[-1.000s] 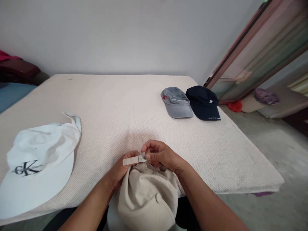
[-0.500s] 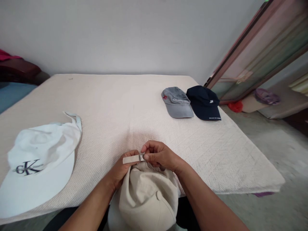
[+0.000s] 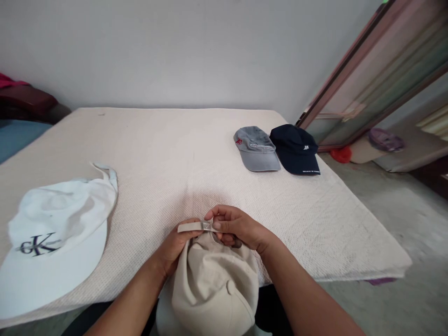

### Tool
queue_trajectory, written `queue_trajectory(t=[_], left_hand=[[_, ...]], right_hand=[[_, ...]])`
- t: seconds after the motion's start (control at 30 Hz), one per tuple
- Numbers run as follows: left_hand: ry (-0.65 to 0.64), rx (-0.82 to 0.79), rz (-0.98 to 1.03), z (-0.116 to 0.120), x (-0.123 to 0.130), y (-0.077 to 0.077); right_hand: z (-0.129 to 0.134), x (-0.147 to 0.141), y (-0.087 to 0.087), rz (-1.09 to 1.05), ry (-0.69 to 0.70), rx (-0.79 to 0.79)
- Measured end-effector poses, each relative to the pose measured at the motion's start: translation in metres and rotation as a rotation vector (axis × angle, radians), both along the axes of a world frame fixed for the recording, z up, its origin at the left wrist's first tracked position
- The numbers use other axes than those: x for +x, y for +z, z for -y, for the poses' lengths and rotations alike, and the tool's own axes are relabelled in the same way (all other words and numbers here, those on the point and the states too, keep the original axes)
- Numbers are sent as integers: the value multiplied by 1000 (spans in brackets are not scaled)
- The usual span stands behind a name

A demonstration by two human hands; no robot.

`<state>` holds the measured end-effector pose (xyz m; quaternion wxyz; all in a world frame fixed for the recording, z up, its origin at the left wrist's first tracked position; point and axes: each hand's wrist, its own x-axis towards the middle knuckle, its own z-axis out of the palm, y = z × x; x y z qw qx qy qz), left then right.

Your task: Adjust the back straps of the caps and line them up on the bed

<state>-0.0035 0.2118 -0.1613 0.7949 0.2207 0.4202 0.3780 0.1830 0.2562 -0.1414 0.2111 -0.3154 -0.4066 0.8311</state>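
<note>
Site: domestic room, apparently a bedroom. Main surface is a low mattress (image 3: 157, 140) under a cream woven cover. Its far edge runs along a plain pale grey wall (image 3: 175, 51); its right edge stands over a bare concrete floor (image 3: 402, 224). Beyond the far left corner: a dark red cushion (image 3: 24, 98), a pink cloth (image 3: 10, 81) on top of it, and a blue-covered surface (image 3: 17, 137). Past the far right corner: a tilted glass panel in a pinkish-brown frame (image 3: 353, 88). Household items on the floor near its foot: a red item (image 3: 341, 154), a purple cloth (image 3: 385, 140). Everyday wear: a beige baseball cap (image 3: 213, 284) at the near edge, two more caps on the cover.
</note>
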Motion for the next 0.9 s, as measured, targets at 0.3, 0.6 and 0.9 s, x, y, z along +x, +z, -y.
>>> queue_trajectory(t=[0.3, 0.6, 0.9], left_hand=[[20, 44, -82, -1, -6, -6], [-13, 184, -209, 2, -4, -5], [34, 125, -75, 2, 2, 0]], right_hand=[[-1, -11, -8, -6, -30, 60], [-2, -16, -10, 75, -78, 68], [-1, -15, -12, -63, -108, -7]])
